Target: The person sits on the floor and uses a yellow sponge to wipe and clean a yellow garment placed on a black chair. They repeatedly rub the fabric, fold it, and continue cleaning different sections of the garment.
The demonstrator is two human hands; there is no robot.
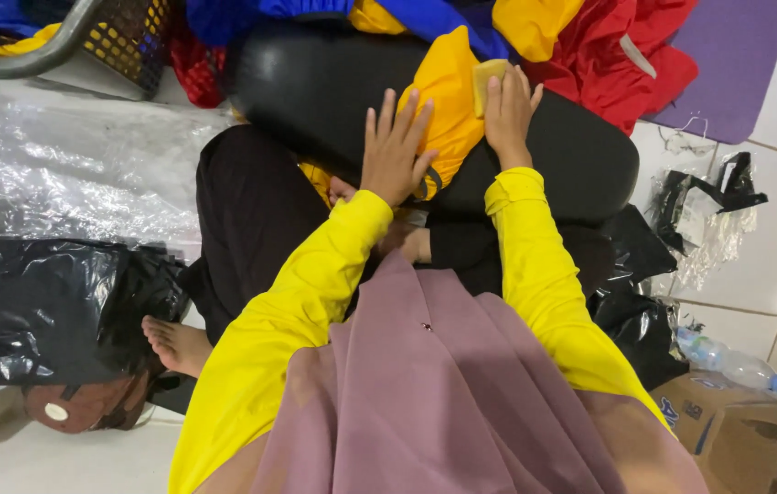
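Observation:
A yellow garment [448,101] lies draped over a black padded cushion [315,87] resting across my lap. My left hand [393,151] presses flat on the yellow fabric, fingers spread apart. My right hand [507,110] lies on the garment's upper edge, its fingers over a small pale yellow tag or patch [482,78]; whether it pinches the patch I cannot tell. Both arms wear bright yellow sleeves.
Red [617,50], blue [233,14] and yellow clothes pile up behind the cushion. A plastic basket [123,41] stands at the top left, clear plastic sheeting [86,174] and a black bag [50,311] to the left. A plastic bottle [731,361] and cardboard box [754,439] lie at the right.

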